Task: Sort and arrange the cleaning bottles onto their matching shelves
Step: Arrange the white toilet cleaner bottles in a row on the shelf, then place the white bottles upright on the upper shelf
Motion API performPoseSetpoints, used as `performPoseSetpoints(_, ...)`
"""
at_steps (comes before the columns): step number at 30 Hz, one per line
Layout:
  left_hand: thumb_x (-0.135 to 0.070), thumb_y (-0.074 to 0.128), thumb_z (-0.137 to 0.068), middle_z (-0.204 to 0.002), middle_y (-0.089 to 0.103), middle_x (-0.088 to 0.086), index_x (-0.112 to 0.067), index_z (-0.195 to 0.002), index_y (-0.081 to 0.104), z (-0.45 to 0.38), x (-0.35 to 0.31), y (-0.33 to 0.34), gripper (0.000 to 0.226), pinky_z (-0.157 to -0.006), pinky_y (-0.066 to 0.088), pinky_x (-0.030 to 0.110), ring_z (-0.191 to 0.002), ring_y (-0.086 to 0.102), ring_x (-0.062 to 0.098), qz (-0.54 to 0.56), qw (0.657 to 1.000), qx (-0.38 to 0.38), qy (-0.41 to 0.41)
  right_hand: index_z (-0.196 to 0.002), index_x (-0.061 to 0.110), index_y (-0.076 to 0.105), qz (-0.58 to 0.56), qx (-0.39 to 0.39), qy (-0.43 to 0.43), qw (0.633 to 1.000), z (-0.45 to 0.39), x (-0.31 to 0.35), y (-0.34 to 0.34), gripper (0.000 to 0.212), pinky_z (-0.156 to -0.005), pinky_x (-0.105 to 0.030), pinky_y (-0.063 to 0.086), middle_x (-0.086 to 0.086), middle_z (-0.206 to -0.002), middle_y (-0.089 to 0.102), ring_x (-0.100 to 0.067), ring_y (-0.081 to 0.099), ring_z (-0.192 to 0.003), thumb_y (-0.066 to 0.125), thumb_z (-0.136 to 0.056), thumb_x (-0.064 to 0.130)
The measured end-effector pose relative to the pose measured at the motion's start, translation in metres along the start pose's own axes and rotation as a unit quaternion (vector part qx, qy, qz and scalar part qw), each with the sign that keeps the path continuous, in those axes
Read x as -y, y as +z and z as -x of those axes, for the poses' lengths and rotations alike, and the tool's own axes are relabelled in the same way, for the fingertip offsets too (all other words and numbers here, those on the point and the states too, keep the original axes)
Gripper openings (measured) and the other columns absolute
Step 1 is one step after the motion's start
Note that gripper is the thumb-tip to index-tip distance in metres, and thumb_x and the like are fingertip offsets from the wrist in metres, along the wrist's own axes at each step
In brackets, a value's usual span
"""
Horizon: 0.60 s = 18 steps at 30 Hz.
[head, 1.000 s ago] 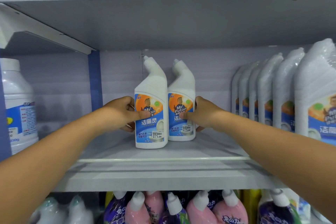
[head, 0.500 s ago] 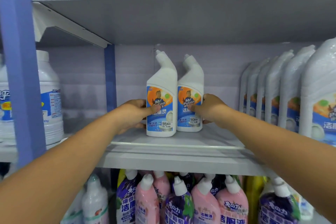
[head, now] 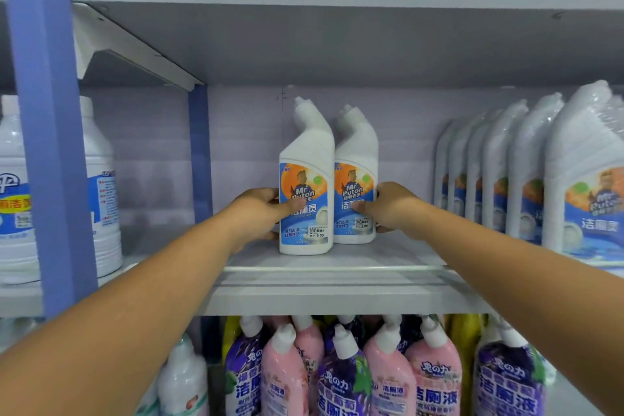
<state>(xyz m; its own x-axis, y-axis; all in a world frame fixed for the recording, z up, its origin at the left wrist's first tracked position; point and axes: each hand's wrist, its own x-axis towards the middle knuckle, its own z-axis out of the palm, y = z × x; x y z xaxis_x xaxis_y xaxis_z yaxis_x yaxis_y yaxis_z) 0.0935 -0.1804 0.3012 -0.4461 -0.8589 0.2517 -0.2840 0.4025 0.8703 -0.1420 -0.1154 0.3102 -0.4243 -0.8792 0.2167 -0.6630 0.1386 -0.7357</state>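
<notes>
Left hand grips one white angled-neck bottle, right hand its twin; rigid, smooth plastic, probably liquid-heavy, best gripped mid-body.

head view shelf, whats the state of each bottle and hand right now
left white angled-neck toilet cleaner bottle: upright on the grey shelf, capped, gripped by left hand
right white angled-neck toilet cleaner bottle: upright, capped, touching its neighbour, gripped by right hand
shrink-wrapped white bottles: upright in a row, untouched
pink and purple bottles: upright on the shelf below
</notes>
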Motion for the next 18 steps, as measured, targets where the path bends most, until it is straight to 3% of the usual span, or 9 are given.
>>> performPoseSetpoints(5, -0.043, 0.07, -0.092, -0.112, 0.074, -0.008, -0.03, -0.108, 0.067, 0.001, 0.0, -0.001, 0.02, -0.085, 0.061, 0.034, -0.101, 0.072, 0.013, 0.001, 1.0, -0.004, -0.004, -0.109, 0.016, 0.069, 0.016, 0.0, -0.004, 1.0, 0.003, 0.002, 0.0, 0.028, -0.09, -0.045, 0.061, -0.007, -0.108, 0.074, -0.028, 0.073, -0.098, 0.068, -0.096, 0.041)
performPoseSetpoints(9, -0.04, 0.072, -0.092, -0.113, 0.074, -0.006, -0.023, -0.118, 0.066, 0.005, -0.005, 0.0, 0.032, -0.08, 0.062, 0.035, -0.103, 0.07, 0.014, 0.014, 1.0, -0.008, -0.021, -0.111, 0.015, 0.067, 0.023, 0.007, 0.005, 1.0, 0.005, 0.005, -0.002, 0.03, -0.09, -0.044, 0.061, -0.007, -0.11, 0.074, -0.028, 0.073, -0.098, 0.067, -0.096, 0.041)
performPoseSetpoints(13, -0.039, 0.079, -0.087, -0.123, 0.071, -0.003, -0.021, -0.13, 0.061, 0.012, -0.011, -0.004, 0.05, -0.091, 0.06, 0.048, -0.11, 0.068, 0.018, 0.007, 0.999, -0.021, -0.028, -0.118, 0.014, 0.064, -0.004, 0.011, 0.021, 1.0, 0.021, 0.012, -0.009, 0.035, -0.087, -0.041, 0.062, -0.007, -0.116, 0.071, -0.026, 0.07, -0.102, 0.068, -0.095, 0.04)
performPoseSetpoints(18, -0.039, 0.079, -0.086, -0.134, 0.065, 0.002, -0.02, -0.149, 0.044, 0.029, -0.026, -0.001, 0.075, -0.084, 0.061, 0.042, -0.109, 0.067, 0.02, -0.021, 0.998, -0.063, -0.014, -0.134, 0.019, 0.047, -0.034, -0.021, -0.002, 0.999, 0.059, 0.022, -0.016, 0.051, -0.091, -0.043, 0.059, -0.002, -0.111, 0.058, -0.025, 0.062, -0.11, 0.07, -0.094, 0.041)
